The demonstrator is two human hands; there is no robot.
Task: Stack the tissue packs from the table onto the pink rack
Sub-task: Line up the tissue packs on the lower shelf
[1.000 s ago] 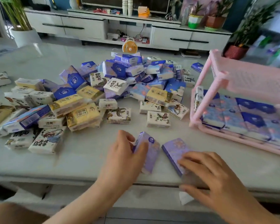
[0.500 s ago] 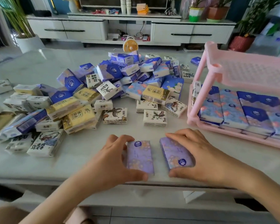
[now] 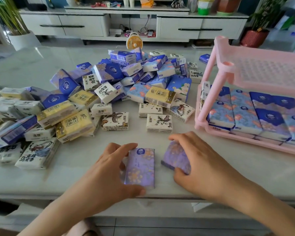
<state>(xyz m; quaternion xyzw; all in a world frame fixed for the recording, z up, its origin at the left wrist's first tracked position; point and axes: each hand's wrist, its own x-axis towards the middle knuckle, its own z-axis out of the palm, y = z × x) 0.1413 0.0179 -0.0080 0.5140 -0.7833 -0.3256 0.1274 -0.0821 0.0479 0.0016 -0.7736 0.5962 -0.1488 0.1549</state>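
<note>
Head view: pink rack (image 3: 226, 68) holds blue tissue packs (image 3: 245, 114).

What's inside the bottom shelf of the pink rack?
Blue and flowery tissue packs lie flat in rows on the bottom shelf of the pink rack, with more packs beneath them. A white pack stands at the left end. The top shelf hides the back part.

Bare forearms (image 3: 262, 206), left hand (image 3: 109, 169) and right hand (image 3: 203, 166); pinkish cloth (image 3: 82, 229) below, perhaps clothing.

Two packs (image 3: 140, 167) lie before the heap (image 3: 126, 79), the rack (image 3: 271, 70) (packs inside) to its right.
</note>
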